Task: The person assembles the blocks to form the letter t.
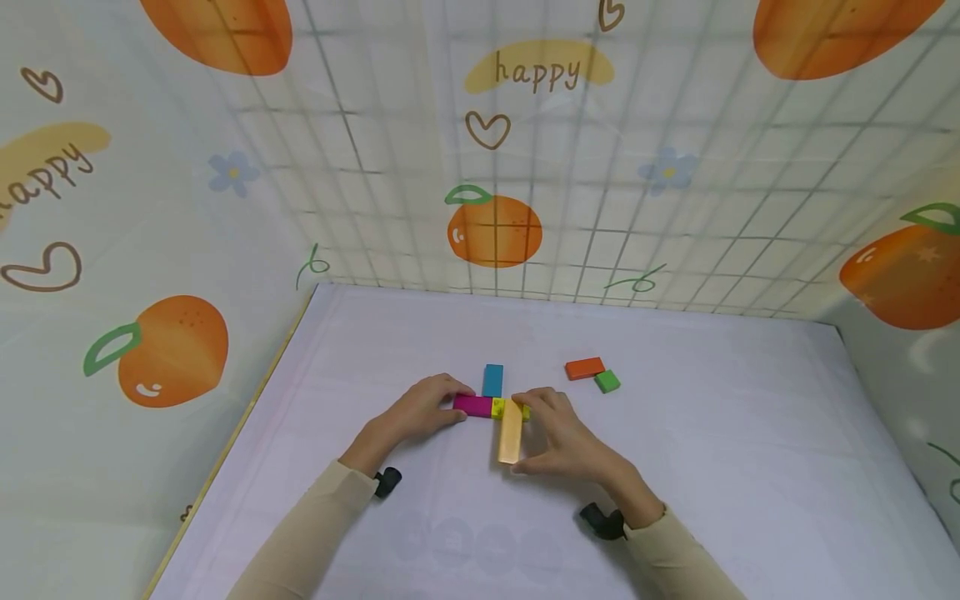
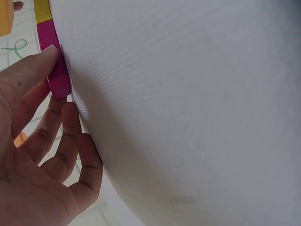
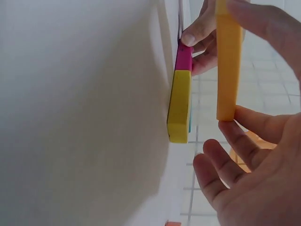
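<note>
My left hand (image 1: 433,404) pinches a magenta block (image 1: 473,406) by its sides, thumb on the near side, while the block lies flat on the table. End to end with it, on its right, lies a yellow block (image 3: 179,101), partly hidden in the head view. A blue block (image 1: 492,381) stretches away from the far side of this row. My right hand (image 1: 566,437) holds a light orange block (image 1: 510,437) by its two ends, between thumb and fingers. In the right wrist view that light orange block (image 3: 228,66) is raised off the table, above the yellow one.
Farther back on the right, a red-orange block (image 1: 585,368) and a small green block (image 1: 607,381) lie corner to corner. The white table (image 1: 375,333) meets a printed curtain (image 1: 390,217) at the back. Black wrist cameras (image 1: 602,522) hang close to the tabletop.
</note>
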The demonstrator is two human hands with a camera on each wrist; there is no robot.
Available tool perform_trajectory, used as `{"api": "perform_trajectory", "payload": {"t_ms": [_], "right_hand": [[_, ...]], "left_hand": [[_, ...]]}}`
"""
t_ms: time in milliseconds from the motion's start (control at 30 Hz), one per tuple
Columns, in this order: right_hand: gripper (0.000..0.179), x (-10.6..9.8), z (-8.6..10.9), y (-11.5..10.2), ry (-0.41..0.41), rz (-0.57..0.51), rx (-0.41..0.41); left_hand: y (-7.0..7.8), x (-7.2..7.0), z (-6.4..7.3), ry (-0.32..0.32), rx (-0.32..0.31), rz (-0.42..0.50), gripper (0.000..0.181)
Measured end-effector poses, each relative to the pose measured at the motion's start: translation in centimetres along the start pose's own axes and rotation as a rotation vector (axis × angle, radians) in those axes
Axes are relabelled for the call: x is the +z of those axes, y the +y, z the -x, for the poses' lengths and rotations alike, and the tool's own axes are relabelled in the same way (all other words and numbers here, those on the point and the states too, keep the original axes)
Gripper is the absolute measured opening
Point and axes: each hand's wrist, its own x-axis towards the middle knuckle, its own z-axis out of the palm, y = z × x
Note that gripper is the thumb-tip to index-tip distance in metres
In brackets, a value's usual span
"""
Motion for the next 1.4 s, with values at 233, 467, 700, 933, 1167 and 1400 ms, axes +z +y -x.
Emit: {"api": "perform_trajectory", "payload": {"t_ms": [233, 467, 700, 933, 1167, 1400], "right_hand": [[0.091, 0.5, -0.5, -0.3, -0.027, 0.008, -0.028], [0.091, 0.9, -0.8, -0.6, -0.04, -0.001, -0.04], [0.091, 1.2, -1.0, -0.9, -0.06, 0.026, -0.035], [0.09, 1.6, -1.4, -0.9, -0.07, 0.082, -0.069], [0.088, 1.9, -1.6, -0.8, -0.076, 0.116, -0.103], [0.091, 2.0, -1.6, -1.1, -0.088, 0.177, -0.101]], "left_hand": [[0.0, 0.0, 0.0, 0.012, 0.017, 0.002, 0.036], [0.0, 0.0, 0.0, 0.003, -0.009, 0.005, 0.037], [-0.1, 0.1, 0.0, 0.004, -0.005, 0.006, 0.037], [-0.1, 0.1, 0.0, 0.009, -0.005, -0.004, 0.037], [-0.1, 0.1, 0.0, 0.009, 0.001, -0.006, 0.037], [-0.2, 0.1, -0.1, 0.011, 0.011, -0.002, 0.037]]}}
